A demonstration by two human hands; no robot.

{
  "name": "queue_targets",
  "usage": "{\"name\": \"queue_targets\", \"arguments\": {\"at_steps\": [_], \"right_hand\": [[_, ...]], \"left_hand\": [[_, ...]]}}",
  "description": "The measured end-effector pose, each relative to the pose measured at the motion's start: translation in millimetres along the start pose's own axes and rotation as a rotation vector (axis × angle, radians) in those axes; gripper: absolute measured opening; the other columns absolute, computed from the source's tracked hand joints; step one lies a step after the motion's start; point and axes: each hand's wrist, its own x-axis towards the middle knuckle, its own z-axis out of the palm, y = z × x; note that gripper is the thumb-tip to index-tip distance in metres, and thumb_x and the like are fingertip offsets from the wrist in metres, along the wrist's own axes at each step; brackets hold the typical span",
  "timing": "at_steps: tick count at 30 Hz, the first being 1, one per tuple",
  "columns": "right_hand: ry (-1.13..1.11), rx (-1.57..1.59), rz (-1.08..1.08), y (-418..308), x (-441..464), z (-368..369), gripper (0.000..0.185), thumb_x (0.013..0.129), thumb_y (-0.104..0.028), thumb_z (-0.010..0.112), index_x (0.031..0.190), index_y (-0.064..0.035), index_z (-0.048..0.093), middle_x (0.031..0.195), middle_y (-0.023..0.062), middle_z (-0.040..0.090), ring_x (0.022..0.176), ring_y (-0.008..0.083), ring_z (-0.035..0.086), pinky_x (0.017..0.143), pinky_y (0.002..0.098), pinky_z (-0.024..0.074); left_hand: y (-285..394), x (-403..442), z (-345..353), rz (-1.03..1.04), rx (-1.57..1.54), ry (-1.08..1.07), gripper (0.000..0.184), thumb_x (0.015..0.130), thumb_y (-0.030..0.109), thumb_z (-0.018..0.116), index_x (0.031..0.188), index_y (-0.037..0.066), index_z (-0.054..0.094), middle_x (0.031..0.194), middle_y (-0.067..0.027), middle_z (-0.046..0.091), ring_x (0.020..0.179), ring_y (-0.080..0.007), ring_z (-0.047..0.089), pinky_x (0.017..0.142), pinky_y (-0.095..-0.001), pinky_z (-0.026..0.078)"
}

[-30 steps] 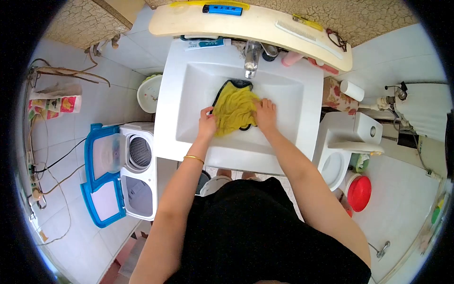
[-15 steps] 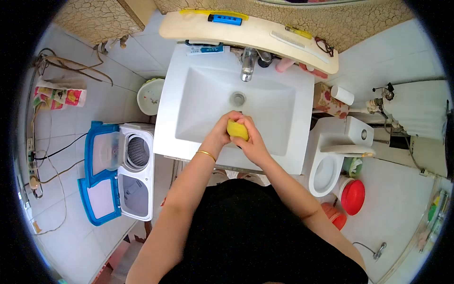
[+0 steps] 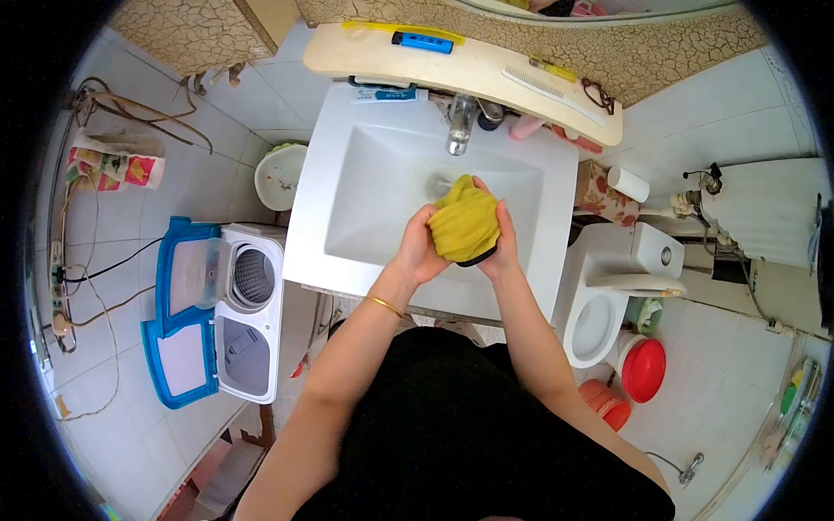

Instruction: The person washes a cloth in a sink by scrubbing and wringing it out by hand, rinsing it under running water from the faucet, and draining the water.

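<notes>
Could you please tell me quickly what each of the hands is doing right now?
Left hand: curled, holding one side of the bunched yellow cloth.
Right hand: curled, holding the other side of the same cloth.

Cloth (image 3: 465, 224) yellow-green, black edge. Sink (image 3: 373, 204) white. Washer lids (image 3: 178, 286) blue-framed. Bucket lid (image 3: 644, 370) red. Lighter (image 3: 422, 42) blue. Box (image 3: 606, 193) floral, red on cream. Bracelet (image 3: 383, 304) gold. Shirt (image 3: 469, 434) black.

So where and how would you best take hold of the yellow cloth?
Likely by both bulging sides of the yellow cloth, left hand and right hand coming from opposite sides: it's bunched into a soft, rounded bundle.
</notes>
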Motion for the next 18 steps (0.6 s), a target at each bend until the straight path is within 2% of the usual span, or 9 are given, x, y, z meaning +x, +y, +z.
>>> {"name": "queue_targets", "arguments": {"at_steps": [1,4,7,10,11,13,14,15,18], "right_hand": [[-0.047,0.051,0.015,-1,3,0,0.050,0.092,-0.043,0.060,0.127,-0.0085,0.049,0.123,0.0089,0.056,0.118,0.0225,0.052,0.102,0.0384,0.0415],[0.053,-0.048,0.034,-3,15,-11,0.038,0.090,-0.035,0.064,0.115,-0.0086,0.053,0.115,0.0089,0.059,0.108,0.0213,0.057,0.095,0.0373,0.0463],[0.060,-0.234,-0.034,-9,27,-10,0.024,0.086,-0.023,0.070,0.098,-0.0087,0.055,0.105,0.0081,0.062,0.099,0.0188,0.060,0.089,0.0336,0.0483],[-0.021,-0.671,-0.258,-11,27,11,0.019,0.083,-0.006,0.068,0.086,-0.0081,0.049,0.103,0.0112,0.060,0.103,0.0243,0.061,0.091,0.0408,0.0493],[-0.027,-0.797,-0.289,-13,25,20,0.024,0.077,-0.001,0.072,0.083,-0.0076,0.049,0.093,0.0067,0.059,0.102,0.0218,0.061,0.096,0.0429,0.0465],[-0.174,-1.086,-0.450,-11,22,27,0.026,0.075,-0.005,0.074,0.085,-0.0076,0.050,0.091,0.0055,0.060,0.102,0.0212,0.061,0.101,0.0442,0.0429],[-0.249,-1.230,-0.531,-9,21,29,0.027,0.075,-0.006,0.075,0.085,-0.0075,0.050,0.090,0.0050,0.060,0.102,0.0209,0.061,0.104,0.0448,0.0411],[-0.268,-1.284,-0.560,-7,19,33,0.031,0.071,-0.010,0.078,0.088,-0.0079,0.052,0.089,0.0049,0.060,0.095,0.0213,0.062,0.110,0.0470,0.0342],[-0.223,-1.397,-0.677,0,1,50,0.031,0.072,-0.010,0.078,0.089,-0.0083,0.053,0.087,0.0065,0.059,0.090,0.0235,0.061,0.112,0.0485,0.0318]], "left_hand": [[0,4,-6,-0.016,-0.020,-0.033,0.044,0.093,0.033,0.038,0.124,0.006,0.053,0.126,-0.0103,0.058,0.114,-0.0246,0.057,0.097,-0.0423,0.045],[3,13,-19,-0.079,-0.088,-0.022,0.044,0.093,0.033,0.038,0.123,0.006,0.054,0.125,-0.0107,0.058,0.113,-0.0265,0.056,0.097,-0.0451,0.045],[13,9,-19,-0.136,0.001,-0.007,0.045,0.093,0.036,0.039,0.125,0.006,0.053,0.124,-0.0119,0.058,0.113,-0.0290,0.056,0.098,-0.0496,0.044],[15,-2,-2,-0.273,0.046,0.353,0.051,0.094,0.044,0.042,0.128,0.006,0.050,0.124,-0.0140,0.057,0.114,-0.0302,0.055,0.102,-0.0547,0.041],[15,0,-5,-0.265,-0.009,0.219,0.054,0.094,0.047,0.044,0.128,0.006,0.049,0.124,-0.0152,0.057,0.114,-0.0305,0.055,0.103,-0.0539,0.041],[15,5,-16,-0.245,-0.119,-0.049,0.060,0.093,0.053,0.046,0.130,0.005,0.047,0.125,-0.0174,0.056,0.114,-0.0309,0.055,0.106,-0.0524,0.040],[14,10,-19,-0.207,-0.161,-0.045,0.062,0.093,0.055,0.046,0.130,0.005,0.047,0.126,-0.0182,0.056,0.113,-0.0315,0.056,0.106,-0.0509,0.040],[15,16,-18,-0.168,-0.204,-0.042,0.063,0.093,0.056,0.047,0.129,0.004,0.047,0.126,-0.0190,0.055,0.113,-0.0321,0.056,0.105,-0.0494,0.041],[19,26,-11,-0.087,-0.212,-0.075,0.062,0.093,0.057,0.047,0.124,0.003,0.049,0.125,-0.0179,0.056,0.112,-0.0300,0.058,0.100,-0.0421,0.046]]}}
